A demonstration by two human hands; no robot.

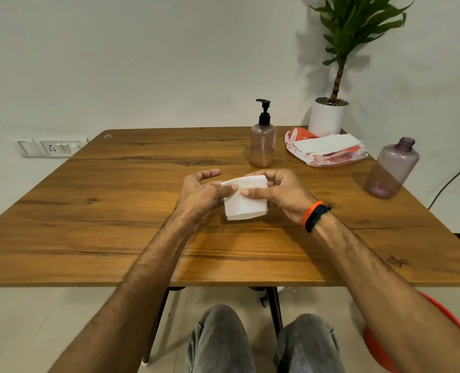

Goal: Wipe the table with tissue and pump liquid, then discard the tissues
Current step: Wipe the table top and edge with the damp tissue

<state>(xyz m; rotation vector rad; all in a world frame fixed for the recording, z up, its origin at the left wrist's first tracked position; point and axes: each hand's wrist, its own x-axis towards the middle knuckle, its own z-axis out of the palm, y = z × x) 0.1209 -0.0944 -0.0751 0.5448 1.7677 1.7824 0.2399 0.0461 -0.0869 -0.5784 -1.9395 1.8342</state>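
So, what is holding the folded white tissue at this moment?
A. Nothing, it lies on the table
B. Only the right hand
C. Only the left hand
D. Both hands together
D: the folded tissue is raised over the table, with the left hand pinching its left edge and the right hand gripping its right side.

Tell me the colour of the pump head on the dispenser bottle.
Black; the pump head tops the translucent mauve dispenser bottle, seen in the head view.
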